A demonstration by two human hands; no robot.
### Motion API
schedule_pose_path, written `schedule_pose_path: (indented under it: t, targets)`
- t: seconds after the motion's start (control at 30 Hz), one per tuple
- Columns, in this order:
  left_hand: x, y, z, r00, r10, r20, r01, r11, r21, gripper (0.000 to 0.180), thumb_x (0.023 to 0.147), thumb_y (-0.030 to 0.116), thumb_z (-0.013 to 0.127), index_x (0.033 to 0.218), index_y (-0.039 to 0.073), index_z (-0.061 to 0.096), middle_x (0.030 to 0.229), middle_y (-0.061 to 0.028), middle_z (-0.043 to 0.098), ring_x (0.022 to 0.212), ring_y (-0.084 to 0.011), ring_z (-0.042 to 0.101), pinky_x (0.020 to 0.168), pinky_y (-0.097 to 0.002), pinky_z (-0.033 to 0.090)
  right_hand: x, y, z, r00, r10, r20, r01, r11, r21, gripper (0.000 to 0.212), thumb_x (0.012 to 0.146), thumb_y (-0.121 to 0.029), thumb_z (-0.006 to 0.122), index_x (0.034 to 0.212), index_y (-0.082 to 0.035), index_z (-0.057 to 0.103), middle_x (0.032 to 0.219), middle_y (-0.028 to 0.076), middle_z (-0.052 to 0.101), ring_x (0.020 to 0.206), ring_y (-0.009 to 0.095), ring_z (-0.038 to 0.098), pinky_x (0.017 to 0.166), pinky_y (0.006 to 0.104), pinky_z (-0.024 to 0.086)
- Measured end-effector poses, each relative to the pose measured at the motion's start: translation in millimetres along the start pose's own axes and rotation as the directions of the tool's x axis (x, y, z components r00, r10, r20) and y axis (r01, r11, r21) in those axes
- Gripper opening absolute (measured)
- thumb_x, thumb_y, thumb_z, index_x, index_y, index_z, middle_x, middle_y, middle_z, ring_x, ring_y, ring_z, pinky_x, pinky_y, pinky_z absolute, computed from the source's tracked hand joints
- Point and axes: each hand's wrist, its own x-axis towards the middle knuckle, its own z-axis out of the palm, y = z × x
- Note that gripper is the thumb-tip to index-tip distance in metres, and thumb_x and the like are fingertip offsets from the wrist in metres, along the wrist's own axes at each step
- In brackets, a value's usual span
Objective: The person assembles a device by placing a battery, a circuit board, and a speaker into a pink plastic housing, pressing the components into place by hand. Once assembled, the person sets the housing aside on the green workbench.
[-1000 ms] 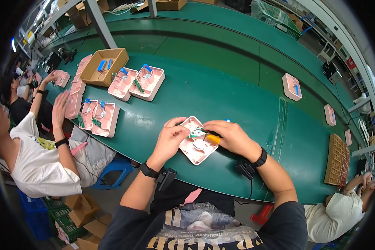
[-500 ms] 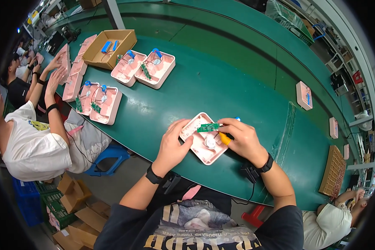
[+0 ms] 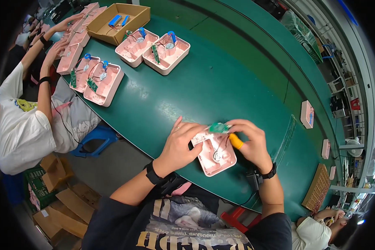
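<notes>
a pink case (image 3: 227,162) is gripped at its left wall by the thumb and fingers of the left hand (image 3: 180,143), at the near edge of a green table (image 3: 171,93). over the case's far end, a green circuit board (image 3: 218,128) is pinched at its right end by the right hand (image 3: 251,141), whose thumb is capped by a yellow cover (image 3: 236,141). a round pale part (image 3: 217,156) is seen inside the case.

On the green table (image 3: 237,98), an open cardboard box (image 3: 133,29) sits toward the left end, a brown compartmented tray (image 3: 315,187) toward the right end.
</notes>
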Motion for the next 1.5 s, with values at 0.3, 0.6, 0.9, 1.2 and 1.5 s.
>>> schedule_pose_path:
  t: [0.3, 0.6, 0.9, 1.2, 1.5]
  targets:
    - [-1.0, 2.1, 3.6, 0.994, 0.047, 0.098, -0.04, 0.997, -0.073, 0.038, 0.085, 0.013, 0.079, 0.122, 0.007, 0.072, 0.113, -0.0097, 0.075, 0.104, -0.0277, 0.072, 0.125, -0.0591, 0.036, -5.8, -32.6, -8.6, 0.936, 0.071, 0.345, -0.07, 0.997, -0.016, 0.019, 0.09, -0.006, 0.077, 0.106, -0.001, 0.07, 0.133, 0.016, 0.064, 0.122, 0.037, 0.064, 0.105, 0.0448, 0.052]
    - [-5.4, -1.6, 7.4, 0.988, 0.138, 0.072, -0.135, 0.99, -0.043, 0.023, 0.084, 0.009, 0.081, 0.106, 0.007, 0.075, 0.109, -0.0085, 0.077, 0.09, -0.0282, 0.075, 0.117, -0.0566, 0.048, -18.2, -32.6, 5.8, 0.938, 0.035, 0.346, 0.038, 0.978, -0.204, 0.024, 0.084, -0.004, 0.075, 0.108, 0.001, 0.07, 0.125, 0.017, 0.065, 0.116, 0.036, 0.065, 0.102, 0.0455, 0.053]
    - [-6.7, 1.2, 10.8, 0.972, 0.231, 0.035, -0.233, 0.971, 0.046, 0.015, 0.083, 0.004, 0.08, 0.097, 0.004, 0.078, 0.111, -0.0131, 0.078, 0.092, -0.0335, 0.075, 0.105, -0.0509, 0.058, -18.8, -24.0, 14.5, 0.96, 0.051, 0.274, -0.013, 0.99, -0.139, 0.02, 0.083, -0.006, 0.077, 0.102, 0.0, 0.074, 0.119, 0.014, 0.068, 0.11, 0.033, 0.068, 0.096, 0.0429, 0.056]
    - [-2.3, 1.1, 7.3, 0.966, 0.248, 0.075, -0.254, 0.964, 0.085, 0.015, 0.085, 0.004, 0.078, 0.1, 0.004, 0.078, 0.111, -0.0117, 0.076, 0.092, -0.0332, 0.073, 0.099, -0.0469, 0.06, -13.7, -12.0, 13.6, 0.958, 0.008, 0.287, -0.003, 1.0, -0.019, 0.014, 0.084, -0.007, 0.078, 0.097, -0.001, 0.076, 0.114, 0.011, 0.069, 0.105, 0.031, 0.069, 0.091, 0.0413, 0.058]
    - [-0.1, 6.8, 6.3, 0.966, 0.241, 0.095, -0.25, 0.964, 0.089, 0.018, 0.085, 0.002, 0.078, 0.103, 0.002, 0.079, 0.113, -0.0136, 0.076, 0.092, -0.0353, 0.073, 0.094, -0.0454, 0.06, -15.6, -13.9, 12.5, 0.946, 0.025, 0.324, 0.013, 0.993, -0.114, 0.016, 0.085, -0.007, 0.078, 0.099, -0.001, 0.077, 0.115, 0.011, 0.069, 0.104, 0.031, 0.069, 0.092, 0.0419, 0.058]
